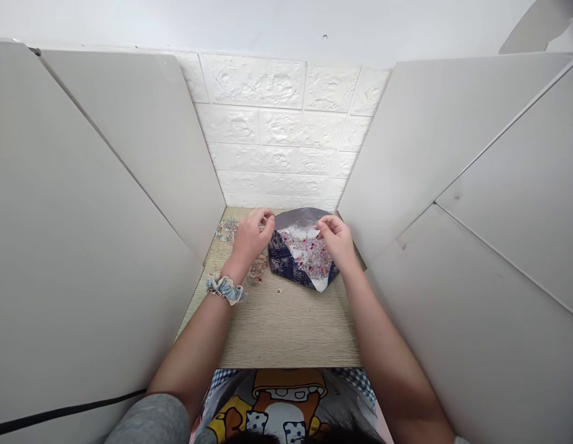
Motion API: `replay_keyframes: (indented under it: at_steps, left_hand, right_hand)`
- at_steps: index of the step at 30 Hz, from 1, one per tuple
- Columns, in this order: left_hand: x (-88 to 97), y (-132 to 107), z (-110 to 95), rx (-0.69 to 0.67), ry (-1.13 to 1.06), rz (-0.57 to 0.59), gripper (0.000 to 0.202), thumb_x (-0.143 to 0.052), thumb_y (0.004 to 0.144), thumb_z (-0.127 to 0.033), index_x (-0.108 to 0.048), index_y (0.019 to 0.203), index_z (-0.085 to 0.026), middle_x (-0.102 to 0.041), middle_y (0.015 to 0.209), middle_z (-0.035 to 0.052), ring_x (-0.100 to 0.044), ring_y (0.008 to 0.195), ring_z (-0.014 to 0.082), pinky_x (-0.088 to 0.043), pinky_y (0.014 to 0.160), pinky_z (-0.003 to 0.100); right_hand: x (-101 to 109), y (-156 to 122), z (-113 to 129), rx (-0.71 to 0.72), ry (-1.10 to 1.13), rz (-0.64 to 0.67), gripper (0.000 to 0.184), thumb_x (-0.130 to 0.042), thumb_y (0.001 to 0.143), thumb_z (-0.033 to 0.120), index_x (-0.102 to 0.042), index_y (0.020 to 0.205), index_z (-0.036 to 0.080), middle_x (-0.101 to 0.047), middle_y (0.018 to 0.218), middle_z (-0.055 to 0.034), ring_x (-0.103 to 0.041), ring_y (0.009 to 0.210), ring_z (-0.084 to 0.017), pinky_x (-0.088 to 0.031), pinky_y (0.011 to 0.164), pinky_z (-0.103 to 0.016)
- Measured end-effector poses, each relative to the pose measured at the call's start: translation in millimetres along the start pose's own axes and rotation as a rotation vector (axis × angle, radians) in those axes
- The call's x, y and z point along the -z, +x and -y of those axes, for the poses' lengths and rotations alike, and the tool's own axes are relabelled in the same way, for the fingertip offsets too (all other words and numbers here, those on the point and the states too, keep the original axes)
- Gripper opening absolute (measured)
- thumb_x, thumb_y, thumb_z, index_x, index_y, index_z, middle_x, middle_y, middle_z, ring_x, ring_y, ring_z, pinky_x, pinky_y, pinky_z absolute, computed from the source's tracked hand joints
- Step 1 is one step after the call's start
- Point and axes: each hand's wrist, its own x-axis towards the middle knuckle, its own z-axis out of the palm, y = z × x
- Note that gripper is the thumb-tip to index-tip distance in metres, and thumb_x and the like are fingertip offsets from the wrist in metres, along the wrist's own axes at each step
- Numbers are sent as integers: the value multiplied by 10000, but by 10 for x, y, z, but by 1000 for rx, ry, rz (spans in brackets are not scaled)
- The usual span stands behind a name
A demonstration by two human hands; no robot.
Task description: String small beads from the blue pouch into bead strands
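A navy patterned pouch (pixel 286 266) with a silvery lining lies spread on the table, holding many small pink, red and clear beads (pixel 313 256). My left hand (pixel 255 233) is at the pouch's upper left edge, thumb and fingers pinched together. Over the right side of the beads is my right hand (pixel 337 237), its thumb and forefinger also pinched. Whatever lies between the fingertips of either hand is too small to make out. Beside my left wrist sits a reddish beaded bundle (pixel 257 270), partly hidden by the hand.
A pale beaded bundle (pixel 227 229) lies at the table's back left. One tiny item (pixel 279 290) rests in front of the pouch on the wooden table (pixel 290 333). White panels (pixel 175 123) (pixel 406 154) close in both sides, and a white brick-patterned wall (pixel 281 129) stands behind.
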Motion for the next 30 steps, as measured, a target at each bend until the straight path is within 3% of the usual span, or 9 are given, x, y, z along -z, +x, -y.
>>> replay_keyframes:
  at_steps: [2,5,7,10,13,16,18,26,30]
  left_hand:
    - [-47,-16,-29,42,-187,72,234,-416,765,-328,-554,871,-172,-588,890,52,-518,819,147,-374,773,276]
    - [-135,-42,-55,218,-625,314,327,-398,782,-393,-509,992,-169,-595,936,71,-555,841,145,-406,782,294]
    - [-190,-59,-61,333,-802,448,368,-404,777,-430,-497,1015,-165,-602,916,78,-568,821,140,-417,776,297]
    - [-235,-73,-56,406,-811,527,366,-481,739,-428,-510,993,-166,-595,847,53,-564,731,108,-429,709,258]
    - [-224,-70,-47,365,-691,593,298,-529,704,-414,-552,822,-142,-544,680,6,-473,533,53,-366,508,187]
    - [-195,-65,-43,334,-555,615,313,-536,682,-438,-505,627,-132,-441,522,-33,-333,421,32,-226,399,182]
    - [-186,-66,-42,340,-485,612,331,-525,676,-461,-485,602,-140,-378,474,-50,-285,403,35,-189,392,190]
    - [-219,-57,-16,301,-316,464,306,-498,672,-430,-507,583,-138,-333,496,-46,-268,457,56,-197,443,209]
    - [-208,-52,-46,314,-328,432,299,-498,664,-431,-535,614,-138,-353,501,-44,-276,464,61,-209,457,213]
  right_hand:
    - [-32,-36,20,-5,-98,111,138,-516,690,336,-517,696,198,-491,595,35,-404,489,-76,-319,453,-210]
    - [-93,-102,52,3,-172,271,125,-510,684,318,-543,683,198,-476,549,39,-378,472,-79,-292,438,-214]
    - [-130,-138,75,21,-196,323,128,-504,686,312,-555,673,196,-475,535,39,-373,469,-80,-283,441,-216]
    - [-155,-159,94,11,-210,332,144,-499,691,322,-567,679,196,-484,528,39,-369,462,-81,-277,446,-222]
    - [-145,-148,93,1,-217,310,162,-492,698,342,-566,700,198,-471,518,41,-366,456,-83,-268,441,-222]
    - [-115,-132,99,11,-262,276,155,-489,698,336,-551,700,194,-440,507,46,-370,461,-83,-264,438,-215]
    - [-86,-126,112,15,-323,274,155,-478,705,329,-549,710,192,-449,519,47,-380,471,-82,-272,445,-210]
    - [70,-83,4,-71,-915,557,133,-485,684,160,-615,667,184,-613,686,-8,-501,621,-108,-331,564,-214]
    - [66,-87,-31,-109,-1026,592,153,-503,679,136,-642,717,187,-633,747,-35,-531,666,-124,-343,578,-214]
